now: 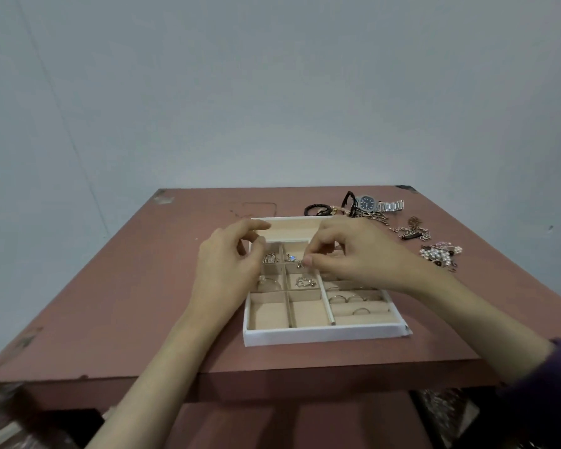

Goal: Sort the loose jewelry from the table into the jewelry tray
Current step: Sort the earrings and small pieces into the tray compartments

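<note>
A white jewelry tray [321, 335] with beige compartments lies in the middle of the reddish table. Small silver pieces sit in its upper left cells, and several rings [350, 299] stand in the ring rolls on the right. My right hand [353, 254] hovers over the tray's upper middle, thumb and forefinger pinching a small silver piece [300, 263]. My left hand [227, 264] is over the tray's left side, fingers curled and apart, with nothing visible in them. Loose jewelry lies at the back right: a steel watch [374, 204], dark braided bracelets [318, 209], chains [408, 230] and a pearl piece [441, 254].
The table [143, 303] ends at a front edge close to me and a back edge against a pale wall. The loose jewelry heap takes up the back right corner. Dark clutter shows under the table at the lower left and right.
</note>
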Demonstrator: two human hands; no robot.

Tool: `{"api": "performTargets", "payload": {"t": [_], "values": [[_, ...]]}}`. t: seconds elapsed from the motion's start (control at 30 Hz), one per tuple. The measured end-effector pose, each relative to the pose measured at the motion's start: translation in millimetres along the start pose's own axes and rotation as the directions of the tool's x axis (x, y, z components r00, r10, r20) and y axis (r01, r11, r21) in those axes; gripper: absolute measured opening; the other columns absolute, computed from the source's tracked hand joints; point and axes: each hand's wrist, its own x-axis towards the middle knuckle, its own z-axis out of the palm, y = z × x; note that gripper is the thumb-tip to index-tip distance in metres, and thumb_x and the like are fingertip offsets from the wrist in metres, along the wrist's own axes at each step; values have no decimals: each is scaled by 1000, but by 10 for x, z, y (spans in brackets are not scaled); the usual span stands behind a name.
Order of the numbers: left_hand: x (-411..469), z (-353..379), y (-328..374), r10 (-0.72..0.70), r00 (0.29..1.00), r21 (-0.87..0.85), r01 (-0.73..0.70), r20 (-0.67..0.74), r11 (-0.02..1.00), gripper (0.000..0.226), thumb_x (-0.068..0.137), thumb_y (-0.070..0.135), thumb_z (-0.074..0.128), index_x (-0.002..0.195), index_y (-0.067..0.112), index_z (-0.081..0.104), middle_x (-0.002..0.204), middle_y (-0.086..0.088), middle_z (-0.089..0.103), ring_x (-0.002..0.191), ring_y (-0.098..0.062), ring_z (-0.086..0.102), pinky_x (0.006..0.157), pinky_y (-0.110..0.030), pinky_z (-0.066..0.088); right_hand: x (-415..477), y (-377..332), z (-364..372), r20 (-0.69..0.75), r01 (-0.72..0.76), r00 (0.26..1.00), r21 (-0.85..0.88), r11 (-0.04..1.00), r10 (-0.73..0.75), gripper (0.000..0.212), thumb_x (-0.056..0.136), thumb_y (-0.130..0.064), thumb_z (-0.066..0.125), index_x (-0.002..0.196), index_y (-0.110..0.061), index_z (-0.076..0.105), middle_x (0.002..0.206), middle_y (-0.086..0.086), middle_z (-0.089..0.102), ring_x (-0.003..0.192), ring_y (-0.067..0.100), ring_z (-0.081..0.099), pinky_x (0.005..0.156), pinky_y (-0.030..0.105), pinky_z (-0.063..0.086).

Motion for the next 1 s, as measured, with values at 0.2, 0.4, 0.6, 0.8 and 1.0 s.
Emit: {"api": "performTargets", "payload": {"t": [0.2, 0.4, 0.6, 0.8, 1.0], "values": [[-8, 15, -33, -4, 998, -26, 2, -56, 1000, 22, 83, 15, 58, 96, 30, 67, 74, 18, 63, 66, -4, 49, 62, -16, 37, 31, -36, 128, 130, -5, 991, -90, 996, 17, 17, 85, -31, 63, 78, -19, 72, 88, 1, 56, 89, 9, 45, 79, 24, 36], [-35, 17, -29, 29, 999, 3, -29, -41, 1000, 22, 83, 15, 59, 97, 29, 67, 71, 22, 59, 67, -2, 48, 63, -16, 37, 41, -25, 120, 88, 5, 996, -165, 986, 10, 16, 86, -25, 60, 93, -25, 75, 86, 2, 54, 87, 10, 43, 76, 24, 35], [-63, 47, 29, 73, 997, -4, -73, -7, 997, 22, 83, 15, 59, 95, 32, 67, 74, 21, 60, 74, -2, 48, 67, -16, 38, -12, 41, 102, 38, -5, 999, -111, 994, 9, 14, 83, -21, 61, 87, -25, 74, 83, 2, 56, 80, 9, 46, 73, 24, 38], [-68, 98, 285, 167, 976, 43, -174, 138, 984, 22, 84, 16, 57, 97, 28, 69, 78, 23, 60, 81, 1, 44, 69, -14, 36, -235, 184, -51, -151, -68, 986, -10, 998, 66, 14, 83, -15, 63, 87, -23, 73, 80, -4, 59, 72, -1, 49, 64, 9, 34], [-115, 456, 700, 334, 899, -12, -345, 283, 939, 18, 85, 22, 56, 97, 25, 70, 92, 12, 66, 89, -1, 41, 74, -16, 28, -646, 648, -321, -366, -197, 911, 16, 980, 189, 16, 81, -8, 66, 85, -22, 73, 73, -10, 57, 70, -6, 51, 64, 7, 34]]}}
